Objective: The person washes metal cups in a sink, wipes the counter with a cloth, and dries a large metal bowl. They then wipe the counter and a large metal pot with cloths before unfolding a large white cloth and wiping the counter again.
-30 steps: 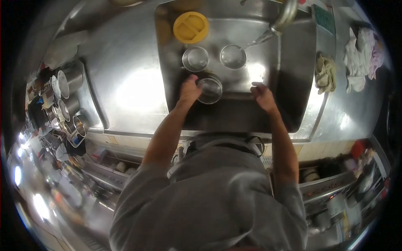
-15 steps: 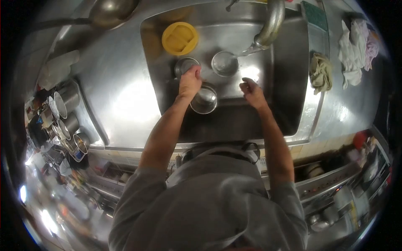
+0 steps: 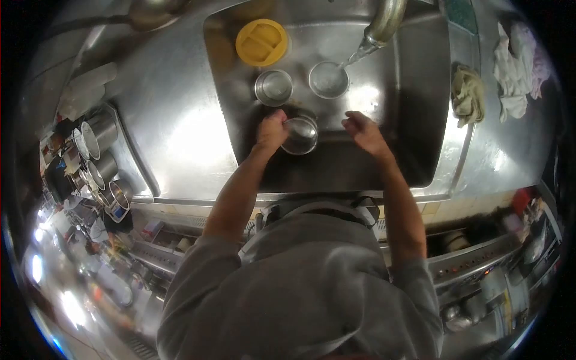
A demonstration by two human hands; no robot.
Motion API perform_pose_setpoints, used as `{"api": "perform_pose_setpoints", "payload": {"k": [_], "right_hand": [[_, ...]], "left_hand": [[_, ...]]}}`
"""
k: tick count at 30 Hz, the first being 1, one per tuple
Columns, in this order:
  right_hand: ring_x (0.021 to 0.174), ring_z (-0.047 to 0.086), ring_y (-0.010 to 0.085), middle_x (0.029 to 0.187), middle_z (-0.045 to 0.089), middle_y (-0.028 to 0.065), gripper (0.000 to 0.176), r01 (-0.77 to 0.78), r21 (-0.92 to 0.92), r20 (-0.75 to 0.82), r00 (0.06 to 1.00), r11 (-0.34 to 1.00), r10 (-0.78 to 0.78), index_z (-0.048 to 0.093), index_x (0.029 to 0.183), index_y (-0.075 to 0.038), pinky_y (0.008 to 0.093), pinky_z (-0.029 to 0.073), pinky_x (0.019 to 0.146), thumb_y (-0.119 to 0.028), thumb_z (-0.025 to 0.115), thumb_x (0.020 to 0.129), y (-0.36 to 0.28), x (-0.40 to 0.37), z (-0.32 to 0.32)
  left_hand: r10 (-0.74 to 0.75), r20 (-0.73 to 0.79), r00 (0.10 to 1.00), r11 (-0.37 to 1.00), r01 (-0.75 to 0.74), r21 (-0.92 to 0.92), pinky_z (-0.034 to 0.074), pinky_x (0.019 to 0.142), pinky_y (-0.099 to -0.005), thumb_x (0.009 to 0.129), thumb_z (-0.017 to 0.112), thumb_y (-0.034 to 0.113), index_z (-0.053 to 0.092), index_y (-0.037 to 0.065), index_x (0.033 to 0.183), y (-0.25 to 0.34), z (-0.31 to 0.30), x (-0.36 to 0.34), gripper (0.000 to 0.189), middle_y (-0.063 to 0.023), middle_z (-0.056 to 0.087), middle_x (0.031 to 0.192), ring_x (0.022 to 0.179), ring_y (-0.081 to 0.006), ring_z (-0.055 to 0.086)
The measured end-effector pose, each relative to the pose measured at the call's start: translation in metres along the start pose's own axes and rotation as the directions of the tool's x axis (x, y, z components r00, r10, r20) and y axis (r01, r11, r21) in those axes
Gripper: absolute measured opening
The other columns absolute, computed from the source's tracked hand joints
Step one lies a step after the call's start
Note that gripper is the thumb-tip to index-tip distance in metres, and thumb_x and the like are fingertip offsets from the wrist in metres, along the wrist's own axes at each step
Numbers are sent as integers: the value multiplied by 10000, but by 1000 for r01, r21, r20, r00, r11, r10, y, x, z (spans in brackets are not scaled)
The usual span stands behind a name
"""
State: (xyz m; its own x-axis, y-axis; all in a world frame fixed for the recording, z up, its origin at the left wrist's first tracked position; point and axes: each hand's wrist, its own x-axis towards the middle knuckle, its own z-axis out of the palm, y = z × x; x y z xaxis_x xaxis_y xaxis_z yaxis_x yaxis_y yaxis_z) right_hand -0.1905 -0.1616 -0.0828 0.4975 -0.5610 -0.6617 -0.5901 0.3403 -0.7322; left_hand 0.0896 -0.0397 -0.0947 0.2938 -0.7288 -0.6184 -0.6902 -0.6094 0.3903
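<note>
My left hand (image 3: pixel 273 133) is closed on the rim of a round stainless-steel container (image 3: pixel 300 137) near the front of the sink. Its inside shines. My right hand (image 3: pixel 364 132) hovers to the right of that container, fingers loosely bent and slightly apart, with nothing visible in them. Behind my left hand stands a second steel container (image 3: pixel 273 87), apart from it. A third steel container (image 3: pixel 329 80) stands under the running tap (image 3: pixel 384 27), and water falls at its right rim. At the back left of the sink lies a round yellow plastic piece (image 3: pixel 261 42) with a raised bar across it.
The steel sink (image 3: pixel 414 108) has raised walls around the containers. On the right counter lie a crumpled olive cloth (image 3: pixel 468 96) and white cloths (image 3: pixel 511 75). A pan (image 3: pixel 153 15) is at the back left. Several metal pots (image 3: pixel 99 135) stand on the far left.
My left hand has moved from the rear-left container to the front one and grips its rim. The right hand's fingers have drawn in a little. The view has shifted slightly.
</note>
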Motion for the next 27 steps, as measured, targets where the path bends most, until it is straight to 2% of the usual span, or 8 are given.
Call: {"api": "perform_pose_setpoints", "payload": {"k": [3, 6, 13, 17, 19, 21, 23, 27], "right_hand": [[1024, 669, 215, 1102, 695, 170, 479, 64, 73, 58, 996, 995, -68, 516, 1343, 23, 347, 514, 915, -215, 655, 951, -9, -8, 11], [1100, 658, 268, 1212, 669, 195, 505, 19, -113, 90, 996, 993, -9, 510, 1355, 22, 372, 511, 920, -236, 656, 946, -29, -24, 15], [1005, 687, 361, 1136, 672, 240, 433, 3, -278, 12, 1000, 961, 0, 569, 1307, -54, 415, 530, 853, -240, 653, 925, -13, -38, -7], [954, 663, 406, 1031, 687, 201, 339, 56, -494, -198, 964, 868, -175, 639, 1167, -45, 445, 534, 801, -137, 645, 841, 18, -30, -42], [927, 660, 410, 994, 659, 248, 310, 136, -550, -171, 947, 824, -270, 632, 1132, -31, 454, 524, 785, -147, 634, 845, 12, -35, -60], [885, 653, 387, 957, 645, 233, 318, 62, -476, -233, 953, 877, -193, 638, 1121, -11, 426, 519, 774, -112, 631, 820, 3, -46, -72], [837, 639, 328, 937, 631, 199, 328, 127, -411, -314, 910, 903, -271, 621, 1130, 16, 394, 509, 770, -78, 632, 816, 13, -56, -85], [888, 609, 244, 971, 615, 176, 312, 155, -121, -448, 873, 980, -193, 608, 1134, 44, 371, 494, 799, -59, 599, 840, 22, -92, -91]], "left_hand": [[86, -5, 996, 996, -86, -29, 530, 781, -485, 828, 693, 187, 589, 97, 1007, 7, 15, -1, 226, -211, 677, 936, 926, -421, 660], [111, 123, 986, 994, -112, 1, 522, 809, -514, 832, 660, 168, 576, 96, 1053, 39, 11, -7, 247, -208, 678, 931, 926, -430, 654], [198, 173, 965, 979, -188, -73, 519, 846, -512, 825, 619, 146, 545, 67, 1111, 101, 31, -4, 306, -236, 679, 963, 962, -428, 650], [210, 178, 961, 950, -158, -268, 535, 795, -442, 840, 696, 239, 603, 85, 1055, 118, 34, 1, 281, -141, 694, 965, 922, -334, 682], [183, 38, 982, 795, -125, -594, 541, 795, -377, 857, 724, 300, 638, 97, 1091, 117, 39, 11, 321, -101, 704, 971, 879, -231, 686], [182, -106, 978, 809, -210, -549, 549, 744, -317, 910, 687, 223, 654, 87, 1127, 100, 41, 33, 258, -70, 707, 975, 859, -166, 683], [66, 27, 997, 685, -26, -728, 554, 694, -312, 922, 665, 186, 651, 79, 1133, 89, 30, 54, 237, -76, 702, 952, 788, -144, 684], [141, -4, 990, 681, -99, -726, 548, 646, -302, 923, 642, 155, 644, 73, 1143, 103, 2, 94, 235, -79, 702, 915, 734, -125, 681]]}}
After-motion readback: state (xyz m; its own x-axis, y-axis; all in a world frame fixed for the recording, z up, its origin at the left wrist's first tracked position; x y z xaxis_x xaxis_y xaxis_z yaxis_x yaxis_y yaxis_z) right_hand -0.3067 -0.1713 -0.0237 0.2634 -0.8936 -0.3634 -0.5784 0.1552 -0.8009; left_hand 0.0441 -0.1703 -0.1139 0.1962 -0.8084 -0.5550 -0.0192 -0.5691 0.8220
